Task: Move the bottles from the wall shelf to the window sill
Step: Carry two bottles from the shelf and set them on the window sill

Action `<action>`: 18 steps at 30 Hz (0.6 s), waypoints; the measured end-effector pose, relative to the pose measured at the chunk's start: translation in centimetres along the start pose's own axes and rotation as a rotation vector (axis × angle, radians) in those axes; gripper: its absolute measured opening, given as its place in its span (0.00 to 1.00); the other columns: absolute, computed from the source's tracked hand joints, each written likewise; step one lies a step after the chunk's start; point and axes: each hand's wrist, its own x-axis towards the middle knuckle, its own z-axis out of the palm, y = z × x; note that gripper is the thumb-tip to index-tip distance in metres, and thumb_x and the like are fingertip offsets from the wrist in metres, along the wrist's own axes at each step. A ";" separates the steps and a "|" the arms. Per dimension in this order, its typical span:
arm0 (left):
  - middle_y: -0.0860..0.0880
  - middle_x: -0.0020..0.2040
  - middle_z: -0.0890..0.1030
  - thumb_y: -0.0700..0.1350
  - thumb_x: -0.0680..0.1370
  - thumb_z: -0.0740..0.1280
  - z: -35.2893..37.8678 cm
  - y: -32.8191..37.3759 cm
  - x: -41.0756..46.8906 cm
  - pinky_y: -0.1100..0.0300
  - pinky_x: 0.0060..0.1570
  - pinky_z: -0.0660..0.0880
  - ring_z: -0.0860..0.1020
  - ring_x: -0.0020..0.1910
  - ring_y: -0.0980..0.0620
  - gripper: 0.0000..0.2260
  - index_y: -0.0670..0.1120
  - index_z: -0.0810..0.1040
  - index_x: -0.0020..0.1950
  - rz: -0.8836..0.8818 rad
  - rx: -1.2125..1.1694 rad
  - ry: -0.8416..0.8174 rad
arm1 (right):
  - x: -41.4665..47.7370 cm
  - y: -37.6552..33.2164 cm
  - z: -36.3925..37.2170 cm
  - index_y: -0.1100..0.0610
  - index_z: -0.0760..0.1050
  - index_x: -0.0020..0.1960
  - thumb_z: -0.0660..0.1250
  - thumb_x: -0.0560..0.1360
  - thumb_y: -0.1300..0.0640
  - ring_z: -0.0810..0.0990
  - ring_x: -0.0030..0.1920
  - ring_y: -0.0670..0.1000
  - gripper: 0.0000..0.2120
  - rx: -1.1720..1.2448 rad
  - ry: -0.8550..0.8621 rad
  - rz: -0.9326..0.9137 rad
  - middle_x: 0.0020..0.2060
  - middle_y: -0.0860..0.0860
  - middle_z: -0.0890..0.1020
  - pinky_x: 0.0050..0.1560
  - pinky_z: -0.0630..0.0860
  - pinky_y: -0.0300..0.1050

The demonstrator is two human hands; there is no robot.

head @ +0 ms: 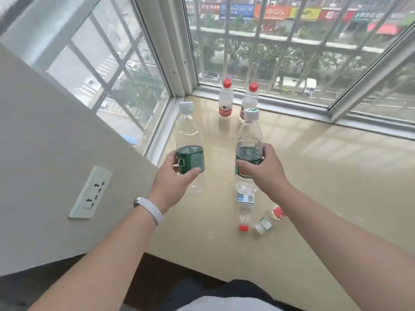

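Behind the right hand [263,169], its green-labelled bottle [248,151] hides a lying bottle [245,207].

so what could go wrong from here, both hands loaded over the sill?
1. The right hand holds its bottle directly in front of the red-capped pair; pushing it further back could knock them over.
2. Two small bottles already lie on the sill just below that hand; setting down on or against them could tip the bottle.
3. The left hand holds a seemingly empty bottle near the sill's left edge by the window frame; being light, it may topple if bumped.
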 end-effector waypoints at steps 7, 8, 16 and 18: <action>0.65 0.57 0.75 0.49 0.74 0.75 3.2 0.2 9.0 0.63 0.52 0.73 0.75 0.58 0.61 0.24 0.60 0.68 0.65 0.067 0.028 -0.194 | 3.9 1.2 -0.8 0.46 0.70 0.58 0.76 0.67 0.50 0.79 0.49 0.41 0.23 -0.066 0.166 0.107 0.47 0.40 0.80 0.50 0.77 0.45; 0.66 0.57 0.75 0.49 0.74 0.75 3.4 -0.1 10.5 0.62 0.53 0.72 0.75 0.59 0.60 0.24 0.60 0.68 0.65 0.075 0.034 -0.204 | 4.7 1.3 -0.6 0.46 0.70 0.58 0.76 0.67 0.50 0.79 0.49 0.41 0.23 -0.076 0.180 0.116 0.47 0.40 0.80 0.49 0.77 0.44; 0.68 0.56 0.75 0.50 0.73 0.75 6.6 -3.8 21.6 0.59 0.57 0.73 0.75 0.57 0.64 0.25 0.57 0.69 0.66 0.106 0.083 -0.234 | 12.2 3.2 2.4 0.42 0.67 0.59 0.77 0.66 0.50 0.77 0.46 0.35 0.27 -0.108 0.248 0.152 0.46 0.37 0.79 0.43 0.73 0.36; 0.67 0.55 0.75 0.50 0.72 0.76 7.8 -4.5 23.7 0.60 0.56 0.73 0.76 0.56 0.63 0.25 0.57 0.69 0.65 0.113 0.091 -0.233 | 14.2 3.9 3.0 0.42 0.67 0.57 0.78 0.66 0.51 0.78 0.45 0.35 0.26 -0.108 0.260 0.155 0.45 0.38 0.79 0.43 0.74 0.35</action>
